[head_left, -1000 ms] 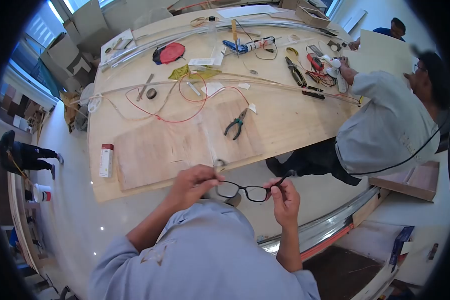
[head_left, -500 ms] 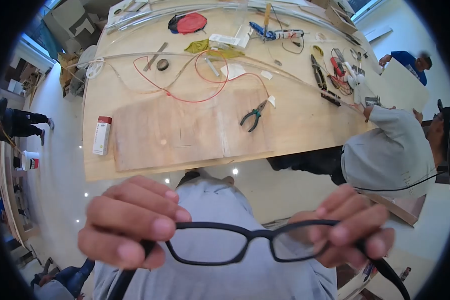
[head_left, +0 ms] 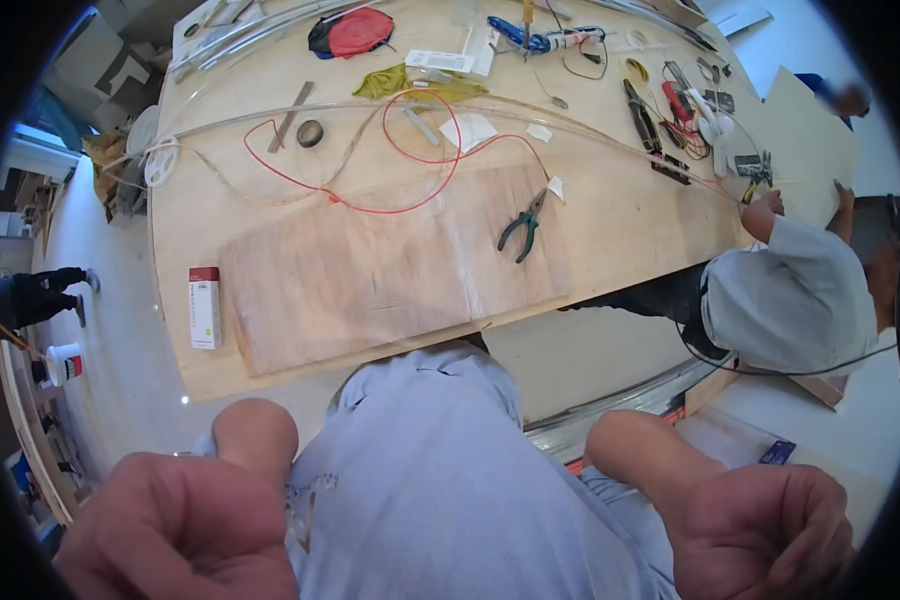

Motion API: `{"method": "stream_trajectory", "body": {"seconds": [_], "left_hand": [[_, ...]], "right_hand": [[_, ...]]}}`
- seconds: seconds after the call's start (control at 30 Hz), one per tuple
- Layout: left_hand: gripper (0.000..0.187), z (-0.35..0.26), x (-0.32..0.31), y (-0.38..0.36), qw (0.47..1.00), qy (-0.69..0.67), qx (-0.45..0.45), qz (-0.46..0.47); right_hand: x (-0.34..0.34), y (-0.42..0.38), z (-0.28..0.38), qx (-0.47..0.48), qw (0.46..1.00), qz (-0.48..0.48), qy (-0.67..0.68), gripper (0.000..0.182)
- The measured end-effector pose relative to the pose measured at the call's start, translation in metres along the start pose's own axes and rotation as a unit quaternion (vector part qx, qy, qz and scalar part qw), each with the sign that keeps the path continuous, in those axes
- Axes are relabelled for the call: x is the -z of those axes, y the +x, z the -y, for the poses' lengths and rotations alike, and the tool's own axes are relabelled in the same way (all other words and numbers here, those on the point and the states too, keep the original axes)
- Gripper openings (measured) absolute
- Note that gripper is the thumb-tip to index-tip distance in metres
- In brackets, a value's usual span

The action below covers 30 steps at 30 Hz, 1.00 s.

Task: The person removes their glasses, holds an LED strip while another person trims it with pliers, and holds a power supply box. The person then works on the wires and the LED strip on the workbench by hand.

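- The left hand [head_left: 180, 530] and the right hand [head_left: 760, 530] are raised at the lower corners of the view, well apart, with the fingers of each curled inward. Whether anything is gripped between them cannot be told.
- The eyeglasses are not visible. By the near-mirrored pose, a support at each side, with the weight shared evenly, may be judged, though no contact is shown.
- The pliers [head_left: 535, 206] are laid flat on the thin board [head_left: 370, 270], handles spread towards the wearer, presumably for easy pick-up.
- The red wire [head_left: 334, 198] is left in loose loops, probably because its springiness is unrestrained. The dark roll [head_left: 301, 136] is rested on its flat side, by which rolling is likely prevented.
- The small box [head_left: 205, 310] is placed beside the board on the tabletop [head_left: 620, 240], where the board is left uncovered by it.
- Compared with the earlier frame, in which the eyeglasses are held by both hands before the camera, the frame is lost from sight. The hands are spread wider and set lower, and the forearms are exposed. The pliers remain on the board.
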<state>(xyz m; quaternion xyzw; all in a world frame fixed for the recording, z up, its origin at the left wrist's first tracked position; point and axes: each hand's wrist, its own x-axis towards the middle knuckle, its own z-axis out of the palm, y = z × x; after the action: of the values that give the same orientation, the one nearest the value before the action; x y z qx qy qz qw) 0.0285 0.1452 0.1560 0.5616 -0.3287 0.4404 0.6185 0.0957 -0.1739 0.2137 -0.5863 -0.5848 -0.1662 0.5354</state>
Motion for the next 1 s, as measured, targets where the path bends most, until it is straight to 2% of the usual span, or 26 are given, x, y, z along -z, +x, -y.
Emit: {"method": "stream_trajectory", "body": {"seconds": [0.07, 0.1, 0.17, 0.2, 0.27, 0.37, 0.43, 0.53, 0.57, 0.63, 0.67, 0.7, 0.73, 0.83, 0.9, 0.93, 1.0], "left_hand": [[0.028, 0.008, -0.034, 0.007, 0.995, -0.014, 0.086, 0.049], [0.027, 0.015, -0.046, 0.008, 0.994, -0.008, 0.098, 0.043], [0.020, 0.031, -0.068, 0.005, 0.995, 0.017, 0.093, -0.004], [0.013, 0.040, -0.078, 0.000, 0.996, 0.036, 0.072, -0.046], [0.017, 0.053, -0.093, -0.011, 0.992, 0.070, 0.083, -0.066], [0.028, 0.087, -0.105, -0.027, 0.964, 0.253, 0.079, -0.017], [0.038, 0.091, -0.090, -0.046, 0.925, 0.339, 0.170, 0.022], [0.040, 0.088, -0.082, -0.052, 0.909, 0.342, 0.240, 0.000], [0.040, 0.083, -0.083, -0.051, 0.930, 0.309, 0.193, -0.055], [0.039, 0.076, -0.085, -0.028, 0.954, 0.257, 0.093, -0.121], [0.039, 0.070, -0.086, -0.016, 0.961, 0.240, 0.060, -0.124], [0.038, 0.066, -0.085, -0.006, 0.967, 0.224, 0.030, -0.120], [0.038, 0.062, -0.086, -0.001, 0.970, 0.214, 0.011, -0.114], [0.036, 0.054, -0.080, 0.001, 0.971, 0.216, -0.011, -0.103], [0.035, 0.056, -0.071, -0.001, 0.968, 0.230, -0.011, -0.098], [0.034, 0.056, -0.065, -0.001, 0.966, 0.238, -0.008, -0.096], [0.033, 0.051, -0.053, -0.003, 0.965, 0.245, -0.006, -0.091]], "right_hand": [[0.014, -0.005, -0.002, -0.015, 1.000, -0.017, 0.009, 0.047], [0.017, -0.010, -0.005, -0.028, 0.998, -0.052, 0.009, 0.045], [0.025, -0.027, -0.014, -0.006, 0.984, -0.174, 0.028, 0.039], [0.020, -0.033, -0.034, 0.044, 0.965, -0.255, 0.042, 0.035], [0.020, -0.050, -0.070, 0.022, 0.940, -0.341, 0.021, 0.029], [0.027, -0.090, -0.125, -0.187, 0.922, -0.334, -0.056, 0.026], [0.035, -0.125, -0.157, -0.303, 0.909, -0.280, -0.057, 0.028], [0.053, -0.143, -0.161, -0.319, 0.901, -0.291, -0.032, 0.027], [0.061, -0.138, -0.146, -0.337, 0.855, -0.395, -0.006, 0.027], [0.070, -0.102, -0.131, -0.097, 0.879, -0.447, 0.135, 0.024], [0.074, -0.084, -0.124, 0.023, 0.876, -0.435, 0.207, 0.023], [0.070, -0.063, -0.122, 0.031, 0.937, -0.322, 0.130, 0.030], [0.067, -0.042, -0.121, 0.057, 0.975, -0.207, 0.050, 0.041], [0.058, -0.020, -0.138, 0.095, 0.969, -0.157, 0.167, 0.040], [0.065, -0.017, -0.132, -0.012, 0.986, -0.061, 0.158, 0.041], [0.065, -0.011, -0.129, -0.073, 0.984, -0.008, 0.160, 0.041], [0.054, 0.002, -0.129, -0.136, 0.969, 0.059, 0.197, 0.042]]}}
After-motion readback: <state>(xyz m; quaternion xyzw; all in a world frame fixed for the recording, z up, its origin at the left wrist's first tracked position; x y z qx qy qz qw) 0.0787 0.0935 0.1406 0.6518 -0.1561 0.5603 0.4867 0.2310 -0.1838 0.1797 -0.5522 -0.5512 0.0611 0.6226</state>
